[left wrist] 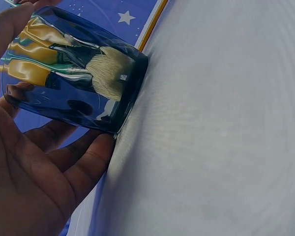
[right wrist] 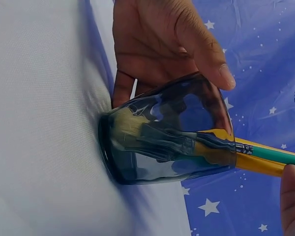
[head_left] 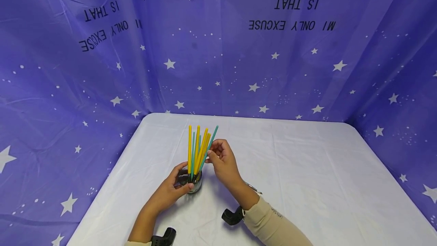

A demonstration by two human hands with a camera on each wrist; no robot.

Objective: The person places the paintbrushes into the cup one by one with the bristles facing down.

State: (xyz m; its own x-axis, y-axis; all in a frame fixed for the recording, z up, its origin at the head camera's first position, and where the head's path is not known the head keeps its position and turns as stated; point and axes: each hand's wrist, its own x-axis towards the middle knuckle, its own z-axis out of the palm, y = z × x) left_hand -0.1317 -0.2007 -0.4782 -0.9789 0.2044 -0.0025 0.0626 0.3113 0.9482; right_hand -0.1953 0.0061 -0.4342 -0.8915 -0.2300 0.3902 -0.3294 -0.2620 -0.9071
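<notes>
A dark tinted glass [head_left: 196, 190] stands upright on the white table, holding several paintbrushes with yellow [head_left: 189, 143] and teal handles. Their pale bristles [left wrist: 108, 73] point down inside it, seen through the wall in the left wrist view. My left hand [head_left: 168, 193] grips the glass from the left, thumb in front and fingers behind. At the right, my right hand [head_left: 223, 162] pinches the handle of a teal paintbrush [head_left: 214, 135] between thumb and fingers. That brush leans right, its lower end within the glass; in the right wrist view its ferrule [right wrist: 244, 149] shows at the rim.
A thin silver-tipped item [head_left: 254, 188] lies on the table [head_left: 307, 177], partly hidden behind my right forearm. Part of a yellow rod [left wrist: 153, 24] shows beyond the glass in the left wrist view. A purple star-patterned cloth [head_left: 239, 67] hangs around the table's back and sides.
</notes>
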